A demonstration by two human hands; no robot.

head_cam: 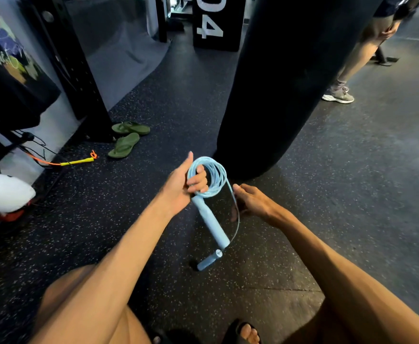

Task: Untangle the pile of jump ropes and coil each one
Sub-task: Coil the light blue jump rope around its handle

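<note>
Your left hand point(181, 187) has the light blue jump rope point(214, 175) by its coil, with the fingers curled through the loops and the thumb sticking straight up. The coil is up in the air in front of you, just ahead of the lower end of the black punching bag point(290, 83). The first handle point(209, 222) hangs from the bottom of the coil, slanting down toward your right. A loose strand point(237, 219) leaves the coil's right side and drops past your right hand point(250, 202) to the second handle point(209, 261). That handle is low over the speckled floor point(352, 194); can't tell if it touches.

Your right hand shows its back to the camera, fingers bent down right at that strand. The fingertips are in shadow, so can't tell whether they pinch it or only sit beside it.

Far left by the wall, well apart from you, lies a yellow-handled orange rope point(78, 161), with green flip-flops point(125, 145) near it. There is a white bundle point(4, 192) at the left edge, and another person's grey sneaker point(339, 96) beyond the bag on the right
</note>
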